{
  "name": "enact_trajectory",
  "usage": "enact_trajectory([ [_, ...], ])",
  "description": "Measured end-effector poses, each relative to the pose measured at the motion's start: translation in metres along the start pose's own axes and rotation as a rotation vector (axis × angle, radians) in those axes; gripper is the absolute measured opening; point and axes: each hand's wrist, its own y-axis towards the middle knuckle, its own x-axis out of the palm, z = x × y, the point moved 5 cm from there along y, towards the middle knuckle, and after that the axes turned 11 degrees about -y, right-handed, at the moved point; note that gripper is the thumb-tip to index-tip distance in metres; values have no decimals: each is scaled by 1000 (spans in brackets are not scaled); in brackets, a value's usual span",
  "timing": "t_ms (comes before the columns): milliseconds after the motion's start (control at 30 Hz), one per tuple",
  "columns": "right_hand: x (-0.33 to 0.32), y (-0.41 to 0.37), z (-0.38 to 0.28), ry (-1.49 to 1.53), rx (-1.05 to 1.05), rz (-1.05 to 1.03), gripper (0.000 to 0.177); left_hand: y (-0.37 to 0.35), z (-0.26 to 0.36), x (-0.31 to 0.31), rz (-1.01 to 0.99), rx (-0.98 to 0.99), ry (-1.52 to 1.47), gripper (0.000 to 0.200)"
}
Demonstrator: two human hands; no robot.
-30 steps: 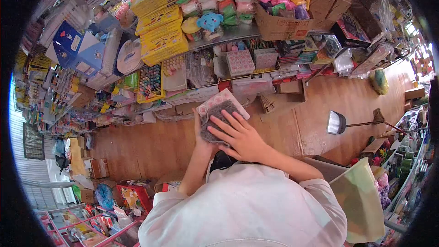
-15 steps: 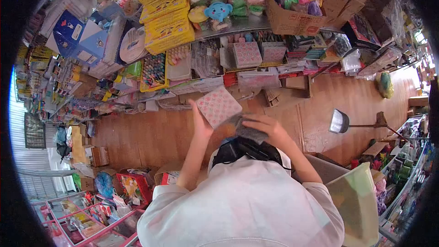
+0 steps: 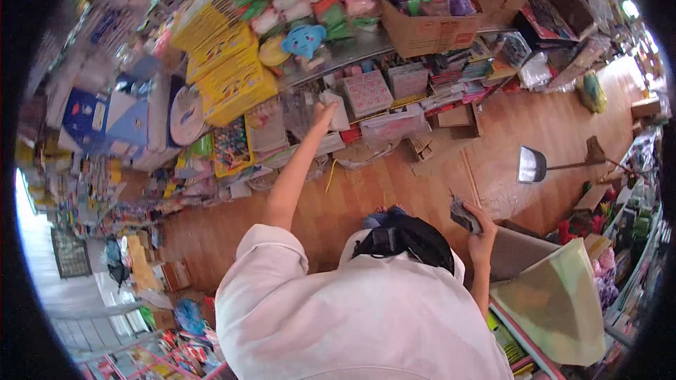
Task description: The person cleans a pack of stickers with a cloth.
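My left hand (image 3: 324,114) reaches out to the shelf, closed on a pale box (image 3: 336,112), just left of a white box with a pink round pattern (image 3: 367,93) that stands on the shelf. My right hand (image 3: 482,229) is held low at the right, its fingers wrapped round a dark grey cloth-like item (image 3: 465,215). A tray of coloured pens (image 3: 232,146) lies on the shelf to the left of my left hand.
Yellow boxes (image 3: 236,88), a blue elephant item (image 3: 304,41) and a cardboard carton (image 3: 431,34) stand on the upper shelf. A dustpan (image 3: 531,165) with a long handle lies on the wooden floor (image 3: 422,183). Behind my right arm is a pale yellow sheet (image 3: 563,302).
My left hand has moved forward to the shelf with the box it held. My right hand has moved away to the right with the grey item.
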Motion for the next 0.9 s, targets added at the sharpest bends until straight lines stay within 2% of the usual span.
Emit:
enact_trajectory([
  [33,-6,-7,8,-20,52,36,45,17,-6,8,-24,-13,7,38],
  [100,-15,-21,25,-50,147,61,44,42,-15,5,173,69,230,48],
  [233,-24,-45,46,-80,304,100,39,67,-30,10,156,-51,343,60],
  [300,-26,-51,48,-96,361,105,39,93,-53,2,158,131,564,66],
  [333,-26,-52,49,-74,387,93,40,109,-73,-4,145,118,573,66],
  [400,-23,-55,51,-50,428,81,41,131,-102,-11,187,197,975,74],
  [433,-20,-54,53,-41,455,69,42,129,-97,-8,177,191,982,74],
  [500,-15,-49,54,-32,490,56,44,120,-83,4,10,21,947,85],
  [533,-13,-43,50,-26,495,49,44,122,-90,7,4,17,952,85],
  [600,-8,-34,50,-20,504,40,44,124,-103,8,102,-10,1087,91],
  [700,-2,-24,52,-31,488,35,47,108,-73,27,140,-105,1210,93],
  [733,-2,-22,52,-33,471,31,48,99,-60,29,138,-108,1211,93],
  [800,2,-21,55,-33,451,33,49,82,-30,38,77,122,1049,92],
  [833,5,-24,63,1,478,36,51,72,-31,41,77,128,1051,92],
  [900,8,-26,71,44,503,40,53,51,-35,34,346,113,1149,93],
])
